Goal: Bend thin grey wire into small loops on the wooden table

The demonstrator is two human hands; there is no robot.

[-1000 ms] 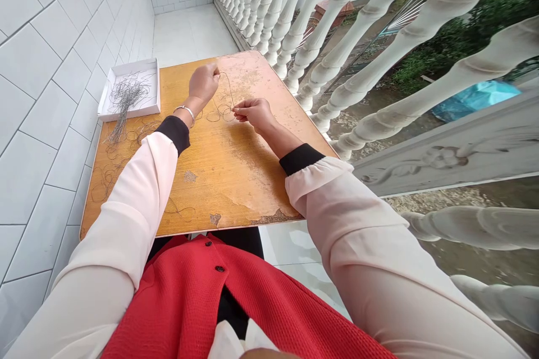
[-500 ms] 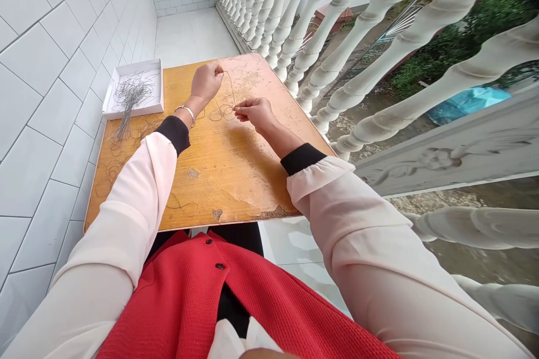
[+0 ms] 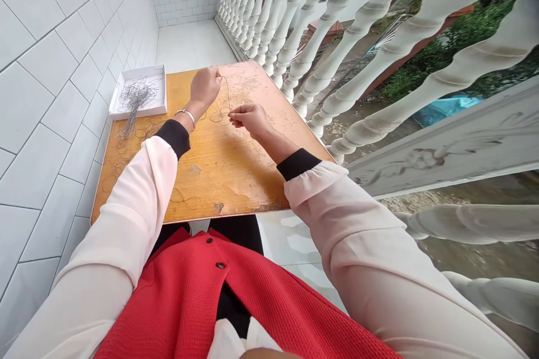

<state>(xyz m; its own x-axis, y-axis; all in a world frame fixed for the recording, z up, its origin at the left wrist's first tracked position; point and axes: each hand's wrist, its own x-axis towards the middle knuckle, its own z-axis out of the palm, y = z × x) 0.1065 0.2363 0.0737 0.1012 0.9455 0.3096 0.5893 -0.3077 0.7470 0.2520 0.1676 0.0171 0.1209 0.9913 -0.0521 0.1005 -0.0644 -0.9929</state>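
Observation:
A thin dark wire bows between my two hands above the far half of the table. My left hand is closed, pinching its upper end at the fingertips. Lower and to the right, my right hand pinches the same strand between thumb and fingers. Loose loops of thin wire show beneath and beside the right fingertips; whether they belong to the held strand I cannot tell. A bundle of grey wires lies in a shallow white box left of my left hand, its tied-looking tail hanging over the front rim.
The worn wooden table carries more loose wire coils along its left side, partly behind my left sleeve. A white tiled wall stands close on the left. White balusters line the right side.
The view has shifted slightly. My right hand has moved a little to the left, with the wire still pinched between both hands. My left hand is nearly unchanged.

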